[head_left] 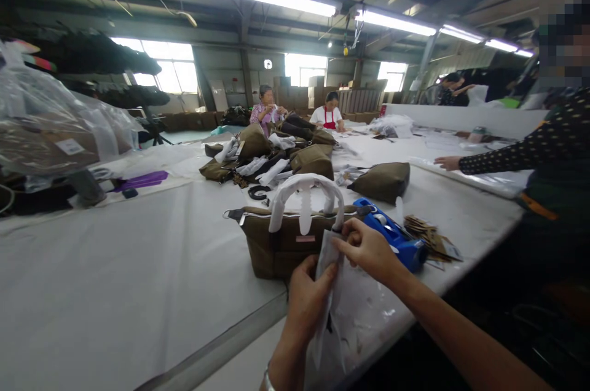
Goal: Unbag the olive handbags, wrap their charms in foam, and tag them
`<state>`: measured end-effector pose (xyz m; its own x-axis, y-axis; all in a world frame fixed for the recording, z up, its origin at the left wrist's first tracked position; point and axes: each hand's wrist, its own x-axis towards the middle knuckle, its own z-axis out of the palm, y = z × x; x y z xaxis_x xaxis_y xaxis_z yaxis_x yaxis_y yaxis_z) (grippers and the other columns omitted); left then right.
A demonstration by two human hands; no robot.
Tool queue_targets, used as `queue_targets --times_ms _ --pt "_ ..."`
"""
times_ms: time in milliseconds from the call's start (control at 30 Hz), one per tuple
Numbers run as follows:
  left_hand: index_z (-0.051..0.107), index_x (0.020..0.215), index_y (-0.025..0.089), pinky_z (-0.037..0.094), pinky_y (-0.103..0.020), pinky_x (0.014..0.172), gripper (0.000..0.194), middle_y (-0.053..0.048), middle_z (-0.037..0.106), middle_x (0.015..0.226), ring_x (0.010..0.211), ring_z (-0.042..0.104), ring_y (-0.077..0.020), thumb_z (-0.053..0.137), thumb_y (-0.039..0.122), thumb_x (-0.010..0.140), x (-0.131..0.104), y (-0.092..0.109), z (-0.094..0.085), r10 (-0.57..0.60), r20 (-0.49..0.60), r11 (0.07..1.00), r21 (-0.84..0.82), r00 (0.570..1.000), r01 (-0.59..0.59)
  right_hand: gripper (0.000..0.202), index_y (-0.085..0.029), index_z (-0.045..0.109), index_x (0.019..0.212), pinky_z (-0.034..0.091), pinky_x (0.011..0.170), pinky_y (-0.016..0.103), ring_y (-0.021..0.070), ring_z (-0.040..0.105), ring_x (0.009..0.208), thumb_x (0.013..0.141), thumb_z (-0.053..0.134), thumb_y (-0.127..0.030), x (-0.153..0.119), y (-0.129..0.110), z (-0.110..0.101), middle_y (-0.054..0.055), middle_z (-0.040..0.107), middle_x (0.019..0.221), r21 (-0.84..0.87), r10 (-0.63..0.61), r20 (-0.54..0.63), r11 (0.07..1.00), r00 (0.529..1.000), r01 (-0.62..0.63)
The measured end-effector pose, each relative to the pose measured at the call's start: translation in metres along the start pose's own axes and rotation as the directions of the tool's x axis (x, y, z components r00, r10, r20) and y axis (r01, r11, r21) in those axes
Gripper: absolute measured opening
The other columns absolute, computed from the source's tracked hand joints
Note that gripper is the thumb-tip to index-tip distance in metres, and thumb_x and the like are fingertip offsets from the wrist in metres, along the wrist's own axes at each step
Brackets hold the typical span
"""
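Note:
An olive-brown handbag (262,243) stands upright on the white table, its handles (306,181) wrapped in white material. In front of its right end, my left hand (310,292) is closed on a strip wrapped in thin white paper (328,251). My right hand (366,246) pinches the upper part of that same wrapped strip, close to the base of the handle. The strip's lower end hangs below my left hand. Just behind my right hand lies a blue tape dispenser (391,234).
Brown tags (428,234) lie right of the dispenser. Behind the handbag is a pile of olive bags (253,142); another bag (382,181) lies to its right. A plastic-covered bundle (50,126) stands left. A person's arm (502,158) reaches over the table at right.

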<state>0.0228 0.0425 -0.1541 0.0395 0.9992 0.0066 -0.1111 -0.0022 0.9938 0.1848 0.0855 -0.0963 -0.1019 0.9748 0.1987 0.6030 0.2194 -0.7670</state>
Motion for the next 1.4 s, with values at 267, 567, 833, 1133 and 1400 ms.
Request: queue_targets --times_ms 267,567,833,1133,1400 --pt "0.076 0.098 0.017 0.050 -0.034 0.082 0.029 -0.010 0.079 0.097 0.096 0.070 -0.0317 0.072 0.041 0.083 0.000 0.003 0.001 0.035 -0.041 0.992 0.123 0.999 -0.030 0.037 -0.024 0.049 0.081 0.045 0.054 0.030 0.0166 0.060 0.045 0.082 0.072 -0.052 0.003 0.002 0.004 -0.006 0.059 0.048 0.048 0.034 -0.018 0.998 0.999 -0.034" --pt "0.077 0.097 0.013 0.050 -0.032 0.078 0.036 -0.012 0.078 0.096 0.092 0.069 -0.0300 0.078 0.044 0.078 -0.001 0.008 0.000 -0.028 0.005 1.000 -0.013 1.000 0.029 0.042 -0.022 0.045 0.105 0.054 0.050 0.027 0.0176 0.070 0.059 0.087 0.064 -0.055 -0.009 0.013 -0.019 -0.001 0.071 0.074 0.372 0.041 0.327 0.913 0.944 -0.168" --pt "0.077 0.097 0.011 0.050 -0.031 0.076 0.036 -0.011 0.077 0.095 0.090 0.067 -0.0274 0.078 0.042 0.079 -0.001 0.009 -0.001 -0.064 0.044 0.997 -0.050 0.997 0.067 0.015 -0.025 0.046 0.099 0.050 0.056 0.029 0.0167 0.067 0.052 0.096 0.054 -0.038 -0.006 0.026 -0.009 -0.005 0.069 0.065 0.140 -0.111 0.096 0.985 0.989 0.097" --pt "0.077 0.098 0.011 0.050 -0.030 0.076 0.038 -0.012 0.077 0.096 0.090 0.067 -0.0274 0.078 0.043 0.079 -0.002 0.011 -0.003 -0.075 0.055 0.997 -0.031 0.996 0.077 0.016 -0.025 0.047 0.108 0.048 0.056 0.029 0.0158 0.062 0.050 0.098 0.052 -0.037 -0.011 0.032 -0.001 -0.007 0.064 0.065 0.163 -0.117 -0.055 0.979 0.992 0.124" --pt "0.077 0.098 0.010 0.050 -0.027 0.071 0.043 -0.011 0.076 0.094 0.081 0.065 -0.0218 0.083 0.046 0.075 0.000 0.005 -0.004 -0.125 0.103 0.977 -0.160 0.987 0.140 0.026 -0.024 0.044 0.117 0.050 0.051 0.027 0.0148 0.061 0.049 0.099 0.049 -0.043 -0.009 0.040 0.009 -0.008 0.060 0.062 0.391 -0.054 0.009 0.919 0.999 0.046"
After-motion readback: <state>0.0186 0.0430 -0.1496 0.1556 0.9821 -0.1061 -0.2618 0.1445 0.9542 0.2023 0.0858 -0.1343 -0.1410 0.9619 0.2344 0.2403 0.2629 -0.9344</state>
